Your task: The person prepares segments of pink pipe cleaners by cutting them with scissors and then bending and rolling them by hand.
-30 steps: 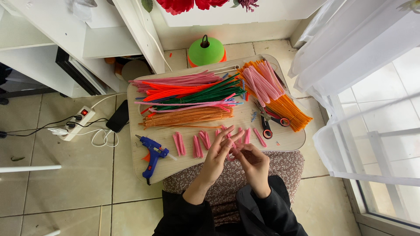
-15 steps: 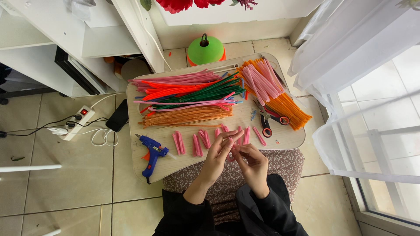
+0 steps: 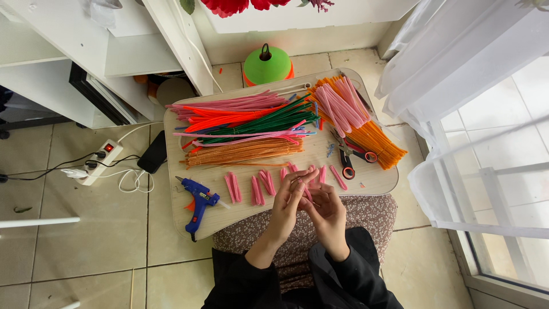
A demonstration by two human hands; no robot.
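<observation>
My left hand (image 3: 290,201) and my right hand (image 3: 327,210) meet over the near edge of a light wooden lap table (image 3: 229,220), both pinching a short pink pipe-cleaner piece (image 3: 307,193) between the fingertips. Just beyond the hands several folded pink pieces (image 3: 260,186) lie in a row on the table. Long pipe cleaners lie in bundles behind them: pink and red (image 3: 229,111), green (image 3: 263,123), orange (image 3: 246,151).
A blue glue gun (image 3: 197,204) lies at the table's near left. Scissors (image 3: 347,154) rest at the right by pink and orange bundles (image 3: 354,117). A power strip (image 3: 102,160) with cables and a dark phone (image 3: 152,153) lie on the tiled floor left; a green cone-shaped object (image 3: 267,64) stands beyond.
Both hands have shifted slightly toward me and kept working the pink piece between the fingers. Nothing on the table has moved.
</observation>
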